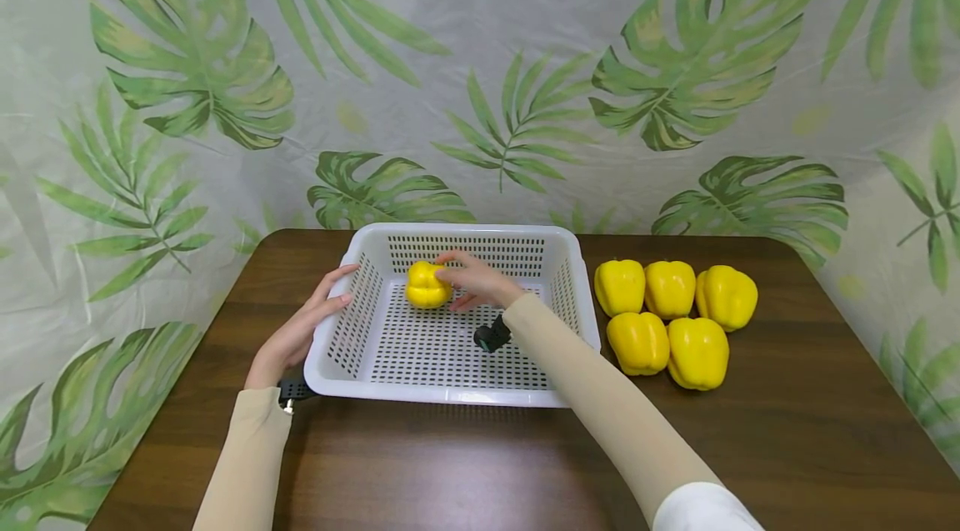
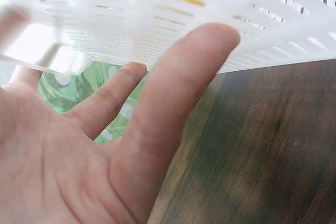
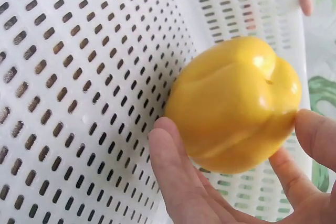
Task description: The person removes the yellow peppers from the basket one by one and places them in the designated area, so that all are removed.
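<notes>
A yellow bell pepper [image 1: 426,285] stands in the back left part of a white perforated plastic basket [image 1: 450,395]. My right hand [image 1: 480,279] reaches into the basket and holds this pepper lightly by the fingertips, which lie on opposite sides of it in the right wrist view. Close to the basket floor, the pepper [image 3: 236,103] shows smooth, shiny lobes. At the basket's left side, my left hand [image 1: 303,327] rests its straight fingertips on the rim. Its thumb [image 2: 168,93] extends along the outer wall in the left wrist view.
Several more yellow bell peppers [image 1: 697,353] sit in two rows on the brown wooden table [image 1: 795,439], right beside the basket. A leaf-patterned cloth [image 1: 525,31] hangs behind the table. Dark wrist cameras [image 1: 492,334] are strapped to both wrists.
</notes>
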Motion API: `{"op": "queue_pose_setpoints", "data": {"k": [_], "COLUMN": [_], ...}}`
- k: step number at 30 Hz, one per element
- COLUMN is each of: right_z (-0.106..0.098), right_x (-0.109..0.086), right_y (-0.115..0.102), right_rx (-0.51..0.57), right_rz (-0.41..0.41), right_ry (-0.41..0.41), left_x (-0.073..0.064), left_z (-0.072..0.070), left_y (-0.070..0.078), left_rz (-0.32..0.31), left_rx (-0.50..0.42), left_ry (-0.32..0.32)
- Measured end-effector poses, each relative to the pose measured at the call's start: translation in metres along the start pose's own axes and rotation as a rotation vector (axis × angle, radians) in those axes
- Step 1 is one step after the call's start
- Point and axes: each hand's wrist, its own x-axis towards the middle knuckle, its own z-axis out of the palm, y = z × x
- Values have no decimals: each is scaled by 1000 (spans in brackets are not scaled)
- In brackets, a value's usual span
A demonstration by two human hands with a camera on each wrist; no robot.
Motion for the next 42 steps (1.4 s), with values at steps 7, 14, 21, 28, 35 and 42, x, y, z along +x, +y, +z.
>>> {"op": "queue_pose_setpoints", "data": {"k": [7,14,21,28,35,42], "right_z": [2,2,4,6,5,3], "right_x": [1,0,-1,-1,-1,-9], "right_y": [1,1,3,6,6,1], "right_rx": [36,67,73,57,35,63], "right_rz": [12,17,7,-4,-25,-86], "right_ry": [-22,-72,-117,-130,-155,-157], "left_x": [0,1,0,0,1,0], "left_z": [0,-1,-1,-1,-1,-1], "left_y": [0,0,1,1,1,0], "left_rz": [3,6,1,-2,-1,-3], "left_rx": [-6,-10,-8,-3,-1,5], "left_ry": [-2,-4,1,2,2,8]}}
